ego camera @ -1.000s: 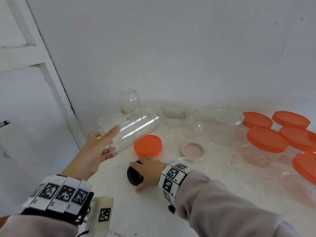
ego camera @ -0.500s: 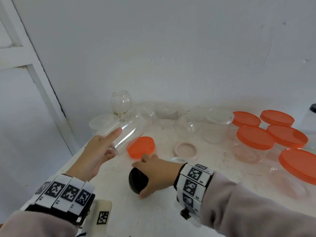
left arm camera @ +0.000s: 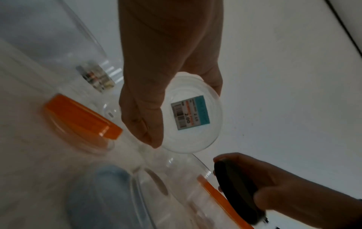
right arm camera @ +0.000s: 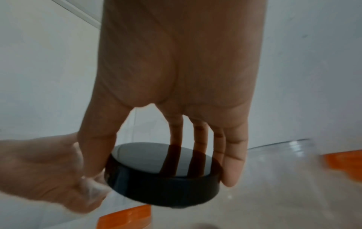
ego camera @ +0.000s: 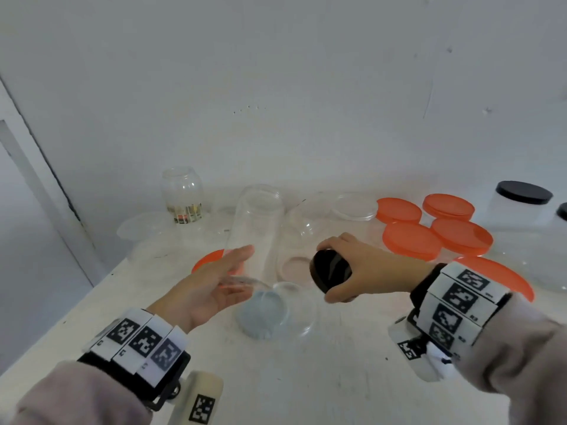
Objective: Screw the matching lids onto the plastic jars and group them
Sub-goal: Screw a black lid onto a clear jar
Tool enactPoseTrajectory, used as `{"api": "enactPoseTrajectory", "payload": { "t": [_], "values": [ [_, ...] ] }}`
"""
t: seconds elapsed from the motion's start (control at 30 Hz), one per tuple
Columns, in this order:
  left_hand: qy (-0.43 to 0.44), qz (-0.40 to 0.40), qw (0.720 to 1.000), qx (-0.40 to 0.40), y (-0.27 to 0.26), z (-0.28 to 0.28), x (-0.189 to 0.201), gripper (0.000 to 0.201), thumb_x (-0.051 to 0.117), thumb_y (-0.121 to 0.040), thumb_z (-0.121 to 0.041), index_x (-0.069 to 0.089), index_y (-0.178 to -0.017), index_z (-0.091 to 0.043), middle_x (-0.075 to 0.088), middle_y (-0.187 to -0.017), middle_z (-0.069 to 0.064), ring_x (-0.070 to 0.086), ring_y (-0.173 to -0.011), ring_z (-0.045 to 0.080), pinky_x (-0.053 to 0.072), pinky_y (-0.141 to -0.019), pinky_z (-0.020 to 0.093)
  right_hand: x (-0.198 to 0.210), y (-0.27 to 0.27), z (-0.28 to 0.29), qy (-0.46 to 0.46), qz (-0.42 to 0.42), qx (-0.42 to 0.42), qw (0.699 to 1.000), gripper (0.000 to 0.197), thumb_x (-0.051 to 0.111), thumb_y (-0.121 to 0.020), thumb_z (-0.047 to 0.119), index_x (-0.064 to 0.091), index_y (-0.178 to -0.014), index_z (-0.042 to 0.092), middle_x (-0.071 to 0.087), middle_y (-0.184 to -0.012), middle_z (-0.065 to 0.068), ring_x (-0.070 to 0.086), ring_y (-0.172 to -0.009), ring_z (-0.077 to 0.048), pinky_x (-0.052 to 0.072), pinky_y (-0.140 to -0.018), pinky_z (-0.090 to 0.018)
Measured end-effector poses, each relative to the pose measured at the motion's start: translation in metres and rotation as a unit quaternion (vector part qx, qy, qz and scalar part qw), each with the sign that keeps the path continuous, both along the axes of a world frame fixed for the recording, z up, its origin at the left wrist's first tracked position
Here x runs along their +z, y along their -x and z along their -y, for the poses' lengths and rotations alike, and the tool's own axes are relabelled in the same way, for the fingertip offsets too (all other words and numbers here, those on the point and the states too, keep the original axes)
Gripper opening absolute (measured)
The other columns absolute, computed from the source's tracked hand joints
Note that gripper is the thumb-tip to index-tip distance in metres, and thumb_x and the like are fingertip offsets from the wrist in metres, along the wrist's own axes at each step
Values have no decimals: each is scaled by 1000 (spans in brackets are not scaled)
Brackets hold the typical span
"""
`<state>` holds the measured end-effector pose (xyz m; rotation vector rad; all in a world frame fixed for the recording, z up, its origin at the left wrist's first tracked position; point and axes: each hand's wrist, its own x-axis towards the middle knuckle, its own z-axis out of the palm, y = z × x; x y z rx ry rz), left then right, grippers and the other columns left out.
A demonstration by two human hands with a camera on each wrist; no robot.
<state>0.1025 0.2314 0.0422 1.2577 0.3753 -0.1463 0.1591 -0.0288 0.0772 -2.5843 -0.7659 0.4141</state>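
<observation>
My left hand [ego camera: 214, 286] holds a tall clear plastic jar [ego camera: 257, 228] above the table, palm up, with its fingers [left arm camera: 143, 124] round the base end. That base carries a price sticker [left arm camera: 191, 114] in the left wrist view. My right hand [ego camera: 365, 268] grips a round black lid [ego camera: 329, 271] by its rim, thumb on one side and fingers [right arm camera: 233, 162] on the other. The black lid [right arm camera: 162, 175] is tilted and off the table, just right of the jar and apart from it.
Several orange-lidded clear jars [ego camera: 411, 240] crowd the right side, with black-lidded white jars [ego camera: 523, 194] behind them. Near the hands are a loose orange lid [ego camera: 208, 260], a pale pink lid [ego camera: 296, 265] and a clear shallow tub [ego camera: 276, 311]. A small glass jar [ego camera: 182, 194] stands by the wall.
My right hand has picked the black lid up off the table and raised it to the right. My left hand has swung the clear jar round from lying sideways to pointing away from me.
</observation>
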Motion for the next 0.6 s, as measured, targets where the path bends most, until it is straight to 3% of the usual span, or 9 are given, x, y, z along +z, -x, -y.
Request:
{"api": "enactPoseTrajectory", "payload": {
  "t": [0.07,0.1,0.2,0.27,0.33,0.4,0.43,0.5,0.6],
  "values": [
    [-7,-7,1000,-13,-1,20,1,78,86,-41,-33,59,-107,-2,60,-100,11,64,-83,28,56,-84,45,8,-6,22,-15,1,-32,999,78,79,-71,42,35,-135,32,39,-123,11,48,-110,-13,47,-86,-26],
    [-11,-9,1000,-24,-2,31,1,77,86,-40,-33,60,-107,-3,58,-105,11,62,-86,29,56,-83,44,12,-9,33,-24,5,-48,999,78,79,-70,43,37,-134,32,41,-124,10,49,-110,-13,48,-87,-27],
    [-53,-3,994,-90,-5,58,-1,65,90,-45,-30,63,-100,-6,55,-95,9,57,-87,24,49,-91,39,23,-17,63,-68,12,-97,993,78,79,-68,45,39,-134,34,47,-124,6,53,-109,-16,50,-89,-34],
    [-133,20,978,-162,-8,73,-6,55,86,-56,-35,61,-98,-11,56,-100,8,56,-94,23,43,-92,33,28,-22,78,-95,20,-125,987,79,78,-69,44,38,-136,34,47,-126,7,54,-110,-15,49,-89,-33],
    [-212,36,954,-208,-15,89,-12,42,81,-66,-37,55,-90,-14,58,-97,6,55,-88,20,42,-82,26,34,-29,92,-113,29,-144,983,79,78,-69,46,38,-136,34,48,-127,7,55,-110,-16,48,-93,-35],
    [-269,33,940,-205,-23,104,-22,44,82,-68,-31,42,-77,-17,44,-81,0,42,-68,12,32,-65,22,40,-33,102,-139,26,-156,977,77,78,-69,47,39,-134,36,47,-129,7,56,-110,-15,49,-91,-34],
    [-289,29,934,-207,-26,111,-25,47,84,-66,-29,40,-81,-18,41,-81,-3,37,-68,9,29,-63,22,44,-33,106,-152,26,-159,975,75,78,-70,47,39,-134,37,48,-129,9,57,-108,-12,49,-86,-29],
    [-323,24,917,-233,-28,125,-32,62,86,-63,-30,46,-108,-16,48,-102,-5,44,-87,7,32,-66,19,49,-33,111,-160,25,-154,975,74,77,-70,47,40,-133,38,49,-126,13,58,-104,-6,48,-80,-23],
    [-345,26,904,-253,-29,141,-39,93,88,-59,-29,33,-133,-18,44,-128,-1,44,-115,13,41,-90,24,55,-28,113,-129,28,-132,982,74,75,-71,50,39,-134,41,49,-126,15,56,-107,-7,48,-87,-29]
  ]
}}
